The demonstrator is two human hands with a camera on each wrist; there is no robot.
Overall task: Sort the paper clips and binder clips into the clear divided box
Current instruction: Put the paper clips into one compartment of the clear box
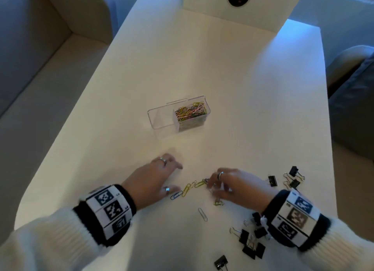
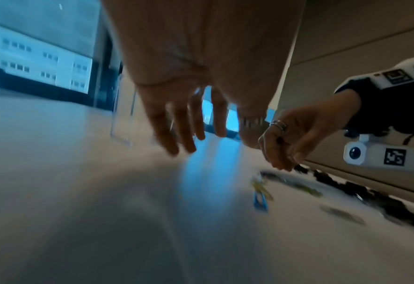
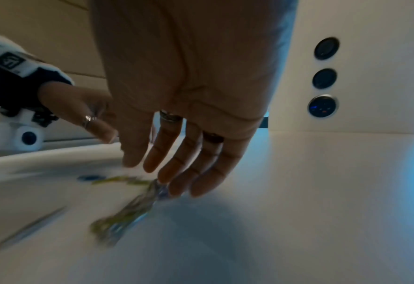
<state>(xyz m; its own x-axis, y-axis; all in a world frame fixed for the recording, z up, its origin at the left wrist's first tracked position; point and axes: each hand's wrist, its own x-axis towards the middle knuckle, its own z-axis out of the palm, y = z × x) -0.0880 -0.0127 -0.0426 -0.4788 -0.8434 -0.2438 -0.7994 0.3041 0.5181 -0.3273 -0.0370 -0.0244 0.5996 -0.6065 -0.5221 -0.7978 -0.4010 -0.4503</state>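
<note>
Near the clear divided box (image 1: 162,118), our left hand (image 1: 153,177) hovers spread and empty; our right hand (image 1: 232,185), fingers loosely extended, touches tangled paper clips (image 1: 192,187), which could snag and scatter.

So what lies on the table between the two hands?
In the head view, a short row of loose paper clips, one blue and the rest yellow-green, runs from the left hand thumb to the right hand fingertips.
</note>
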